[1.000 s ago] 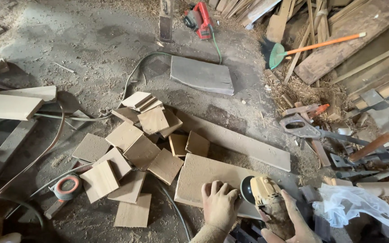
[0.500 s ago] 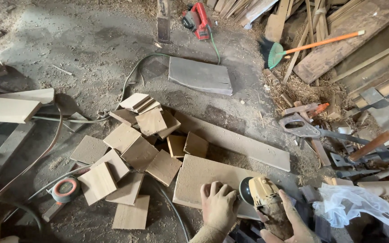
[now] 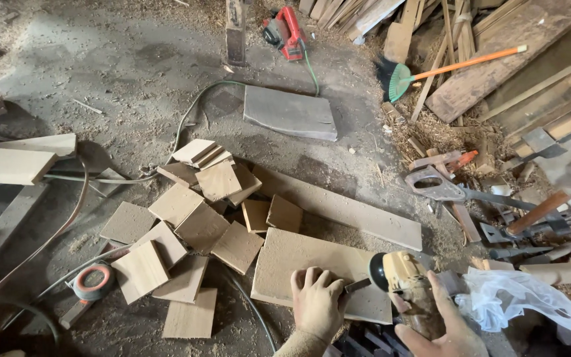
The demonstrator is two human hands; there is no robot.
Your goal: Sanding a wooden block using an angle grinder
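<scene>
My left hand [image 3: 316,302] lies flat, fingers spread, on a dusty wooden board [image 3: 292,259] on the floor. My right hand [image 3: 439,322] grips a yellow angle grinder [image 3: 401,277], whose dark disc sits at the board's right end, just beside my left hand's fingers. Several square wooden offcuts [image 3: 191,228] lie scattered and stacked to the left of the board. A long plank [image 3: 345,208] lies behind the board.
A grey slab [image 3: 290,114] and a red power planer [image 3: 283,31] are farther back. A handsaw [image 3: 441,188], clamps and scrap wood crowd the right side, with a white plastic bag [image 3: 520,303]. Cables cross the sawdust floor, and a tape measure [image 3: 92,281] lies at lower left.
None of the objects have moved. Both hands and the grinder keep their places on the board; only the view shifts slightly.
</scene>
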